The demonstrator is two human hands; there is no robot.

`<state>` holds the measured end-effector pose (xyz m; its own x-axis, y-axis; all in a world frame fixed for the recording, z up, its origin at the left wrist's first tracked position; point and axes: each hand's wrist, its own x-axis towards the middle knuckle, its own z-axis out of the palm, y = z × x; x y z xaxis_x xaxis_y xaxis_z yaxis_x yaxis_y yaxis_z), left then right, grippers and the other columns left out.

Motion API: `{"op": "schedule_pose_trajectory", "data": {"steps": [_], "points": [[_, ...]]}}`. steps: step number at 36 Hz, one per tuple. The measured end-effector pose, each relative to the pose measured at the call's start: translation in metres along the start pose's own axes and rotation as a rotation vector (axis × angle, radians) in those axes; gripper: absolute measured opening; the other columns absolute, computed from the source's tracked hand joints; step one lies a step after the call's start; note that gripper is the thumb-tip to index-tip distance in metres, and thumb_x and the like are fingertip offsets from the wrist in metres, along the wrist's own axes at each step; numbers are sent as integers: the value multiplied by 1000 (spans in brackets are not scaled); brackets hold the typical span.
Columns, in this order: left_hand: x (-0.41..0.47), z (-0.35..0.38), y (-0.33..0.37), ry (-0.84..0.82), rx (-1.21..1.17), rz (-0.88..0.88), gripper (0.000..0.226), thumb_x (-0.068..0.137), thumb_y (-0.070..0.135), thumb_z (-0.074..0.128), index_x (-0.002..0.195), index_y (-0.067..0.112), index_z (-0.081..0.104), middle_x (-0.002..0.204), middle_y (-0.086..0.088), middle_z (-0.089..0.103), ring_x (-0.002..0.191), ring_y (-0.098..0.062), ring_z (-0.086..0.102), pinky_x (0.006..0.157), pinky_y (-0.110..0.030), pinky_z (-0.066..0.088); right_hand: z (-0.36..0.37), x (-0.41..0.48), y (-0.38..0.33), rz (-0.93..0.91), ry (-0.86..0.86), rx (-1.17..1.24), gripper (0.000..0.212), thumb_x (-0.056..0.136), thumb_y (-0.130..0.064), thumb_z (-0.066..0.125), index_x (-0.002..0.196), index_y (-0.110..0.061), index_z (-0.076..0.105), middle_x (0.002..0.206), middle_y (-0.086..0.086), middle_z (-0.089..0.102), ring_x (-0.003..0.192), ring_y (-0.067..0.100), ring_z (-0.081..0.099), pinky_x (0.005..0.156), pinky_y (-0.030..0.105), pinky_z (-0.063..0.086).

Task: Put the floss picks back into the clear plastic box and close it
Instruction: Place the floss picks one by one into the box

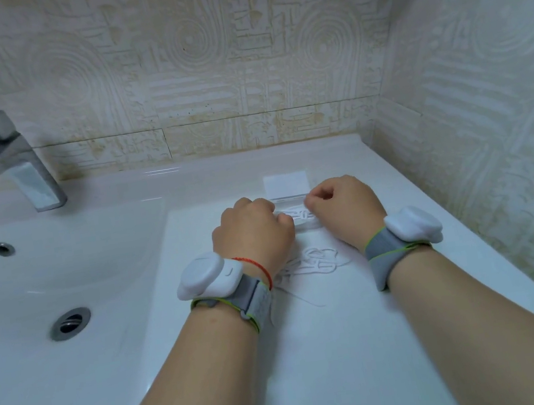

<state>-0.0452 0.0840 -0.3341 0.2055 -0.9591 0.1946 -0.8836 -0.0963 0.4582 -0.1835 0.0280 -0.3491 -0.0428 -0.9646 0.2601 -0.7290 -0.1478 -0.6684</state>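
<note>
- Both hands are curled into loose fists over the clear plastic box (pixel 296 213) in the middle of the frame.
- Left hand (pixel 252 235) has its fingers bent down at the left end of the box; its grip is closed, but I cannot tell what it has hold of.
- Right hand (pixel 346 206) pinches thumb and fingertip together at the right end of the box; whether a pick is in that grip is too small to tell.
- Inside the box lie some white floss picks, and its lid (pixel 285 184) stands open at the back.
- More floss picks (pixel 316 261) lie in a loose pile on the white tabletop (pixel 315 351), just below the hands and between the two wrists.
- No writing can be read on the box.
- Each wrist wears a white tracker (pixel 205 274) on a grey strap, and the left wrist has a red string (pixel 258 267) too.
- Both arms reach up from the bottom of the frame.
- At the left are a sink (pixel 42 374) and a metal tap (pixel 5 154).
</note>
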Motion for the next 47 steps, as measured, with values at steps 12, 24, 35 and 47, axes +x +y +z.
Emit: {"op": "schedule_pose_trajectory", "data": {"steps": [12,24,35,47], "points": [[5,3,-6,-14,-21,11,39,93,35,42,129,26,55,122,-3,57,114,-27,50,93,-40,44,0,7,7,148,153,261,22,84,-29,62,64,-19,63,70,-5,64,81,24,63,71,29,49],[-11,-8,-17,71,-101,-38,38,92,33,45,128,22,53,123,-3,58,115,-28,50,93,-39,43,-12,-10,8,211,245,384,19,83,-26,60,75,-11,68,74,0,66,82,27,63,62,26,41],[-74,-16,-32,-98,174,161,53,92,58,38,118,14,53,125,-8,55,119,-31,44,100,-41,36,-31,-78,-3,-47,-34,28,22,89,-22,55,83,-7,70,90,9,71,91,28,62,74,30,43],[-91,1,1,-173,78,327,56,97,40,44,144,11,33,147,-9,40,136,-25,33,109,-33,26,-24,-98,-11,-51,6,139,32,93,-16,50,123,-13,58,128,6,57,119,19,51,95,18,30]]}}
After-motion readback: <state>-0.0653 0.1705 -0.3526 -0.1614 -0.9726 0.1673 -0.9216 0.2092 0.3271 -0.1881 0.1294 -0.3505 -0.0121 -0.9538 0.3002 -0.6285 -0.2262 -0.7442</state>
